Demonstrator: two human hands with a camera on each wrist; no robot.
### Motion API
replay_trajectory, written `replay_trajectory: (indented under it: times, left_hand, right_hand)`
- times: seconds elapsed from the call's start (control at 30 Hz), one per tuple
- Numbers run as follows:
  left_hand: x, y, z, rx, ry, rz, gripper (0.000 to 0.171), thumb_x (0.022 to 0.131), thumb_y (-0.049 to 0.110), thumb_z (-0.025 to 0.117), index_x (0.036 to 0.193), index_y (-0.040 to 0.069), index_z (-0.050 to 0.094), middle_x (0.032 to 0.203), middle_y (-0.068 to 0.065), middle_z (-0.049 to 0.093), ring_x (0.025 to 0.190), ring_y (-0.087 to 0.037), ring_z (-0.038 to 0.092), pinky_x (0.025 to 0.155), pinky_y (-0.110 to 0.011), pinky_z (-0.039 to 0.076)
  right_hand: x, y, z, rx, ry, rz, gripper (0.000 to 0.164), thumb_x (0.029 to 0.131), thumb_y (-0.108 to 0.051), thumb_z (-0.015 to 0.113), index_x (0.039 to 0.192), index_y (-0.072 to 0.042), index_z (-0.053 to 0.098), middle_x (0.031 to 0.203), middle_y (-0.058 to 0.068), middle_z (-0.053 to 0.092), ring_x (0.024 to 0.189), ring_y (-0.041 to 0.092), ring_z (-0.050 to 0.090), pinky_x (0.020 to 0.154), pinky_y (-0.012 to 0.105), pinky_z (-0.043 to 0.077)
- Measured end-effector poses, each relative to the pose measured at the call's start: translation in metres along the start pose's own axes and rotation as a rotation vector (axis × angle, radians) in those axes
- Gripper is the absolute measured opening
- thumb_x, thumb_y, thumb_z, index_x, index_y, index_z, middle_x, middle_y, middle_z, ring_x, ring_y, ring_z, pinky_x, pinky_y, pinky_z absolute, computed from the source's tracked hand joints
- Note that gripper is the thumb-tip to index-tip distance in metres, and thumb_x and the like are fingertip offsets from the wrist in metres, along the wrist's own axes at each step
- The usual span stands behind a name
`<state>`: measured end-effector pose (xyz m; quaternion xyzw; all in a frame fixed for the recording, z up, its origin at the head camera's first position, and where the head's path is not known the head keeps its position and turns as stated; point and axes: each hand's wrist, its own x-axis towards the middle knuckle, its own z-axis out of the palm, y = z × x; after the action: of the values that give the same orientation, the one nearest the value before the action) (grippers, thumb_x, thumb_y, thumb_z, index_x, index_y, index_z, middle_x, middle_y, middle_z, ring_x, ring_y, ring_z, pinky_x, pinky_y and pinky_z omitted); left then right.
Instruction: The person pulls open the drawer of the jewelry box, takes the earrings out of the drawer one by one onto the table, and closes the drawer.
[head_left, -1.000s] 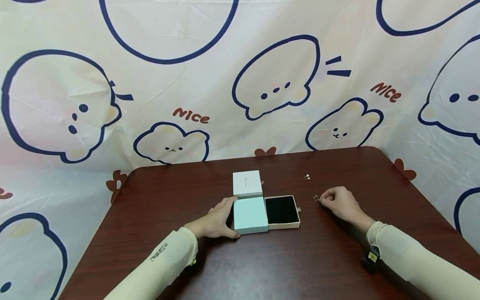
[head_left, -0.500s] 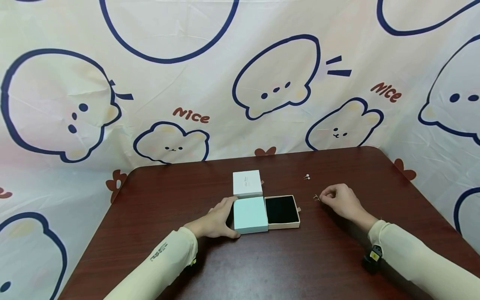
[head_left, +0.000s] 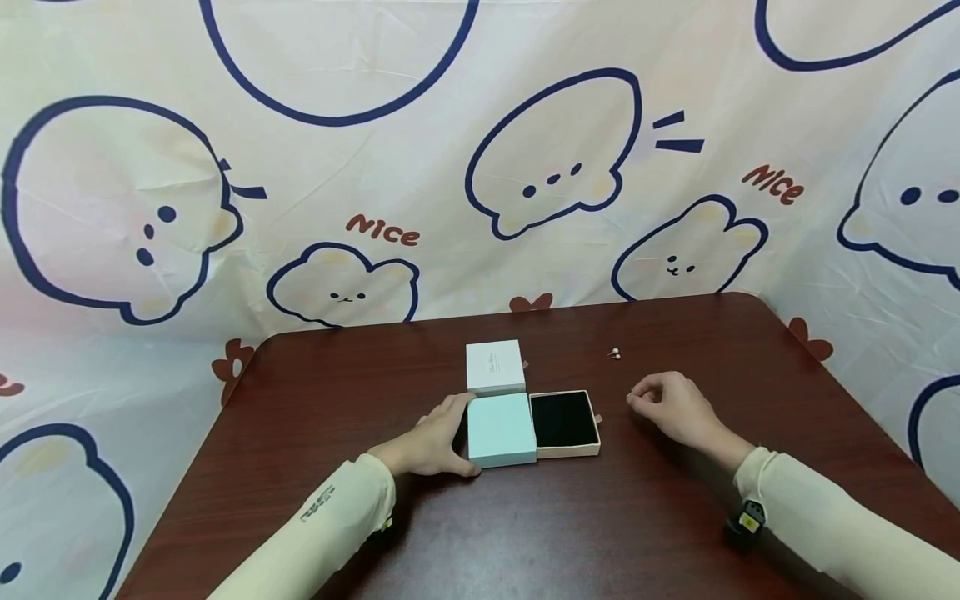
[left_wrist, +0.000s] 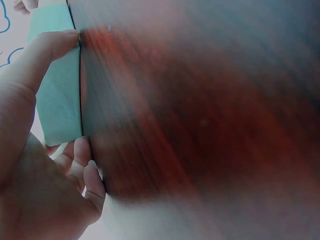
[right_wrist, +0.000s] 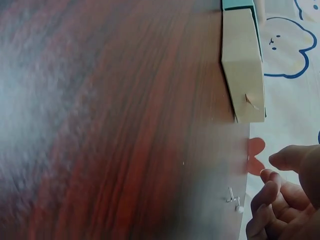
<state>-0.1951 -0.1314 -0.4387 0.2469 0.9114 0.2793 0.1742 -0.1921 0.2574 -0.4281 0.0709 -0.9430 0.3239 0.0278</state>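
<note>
A light-blue jewelry box sleeve (head_left: pixel 502 429) lies on the table. Its cream drawer, lined with a black pad (head_left: pixel 564 419), is pulled out to the right. My left hand (head_left: pixel 431 437) grips the sleeve's left side, thumb on the near side and fingers toward the far side, also seen in the left wrist view. Out to the right, my right hand (head_left: pixel 675 407) is low over the table, thumb and index finger (right_wrist: pixel 267 174) close together. Whether they pinch a small earring is hidden. Two pearl stud earrings (head_left: pixel 614 354) lie farther back.
Behind the light-blue sleeve stands a second box (head_left: pixel 495 367), pale with small print and a ribbon tab. The brown wooden table (head_left: pixel 555 533) meets a printed cloth backdrop (head_left: pixel 450 167) at its rear and sides.
My right hand has shifted slightly left, and the small earrings that showed at its fingertips are now out of sight behind them. The left hand and boxes stay put.
</note>
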Motion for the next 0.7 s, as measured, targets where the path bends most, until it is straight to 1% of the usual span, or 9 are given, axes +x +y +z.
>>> replay_trajectory:
  times: [0.27,0.57,0.7]
  left_hand:
    - [0.001,-0.001,0.0,0.011,-0.004,-0.007,0.11,0.079,0.034,0.086,0.16,0.008,0.017,0.161,-0.017,0.028,0.151,-0.038,0.028,0.114,-0.07,0.024]
    - [0.001,-0.001,0.0,0.006,-0.003,-0.004,0.11,0.078,0.034,0.086,0.16,0.008,0.017,0.162,-0.016,0.028,0.151,-0.038,0.028,0.114,-0.07,0.023]
    - [0.001,-0.001,0.0,0.002,-0.004,0.003,0.11,0.078,0.034,0.086,0.16,0.007,0.017,0.16,-0.017,0.029,0.15,-0.038,0.029,0.113,-0.069,0.025]
  right_hand:
    - [-0.004,-0.006,0.005,0.005,-0.026,-0.003,0.012,0.094,-0.019,0.068,0.09,-0.009,0.075,0.072,-0.002,0.062,0.061,0.012,0.05,0.057,0.027,0.04]
    - [-0.007,-0.01,0.011,0.006,-0.053,-0.01,0.011,0.094,-0.019,0.068,0.09,-0.011,0.075,0.071,-0.003,0.061,0.061,0.011,0.049,0.056,0.026,0.039]
    - [-0.008,-0.012,0.015,0.003,-0.053,-0.01,0.011,0.093,-0.02,0.068,0.089,-0.013,0.075,0.071,-0.004,0.061,0.059,0.01,0.048,0.053,0.026,0.037]
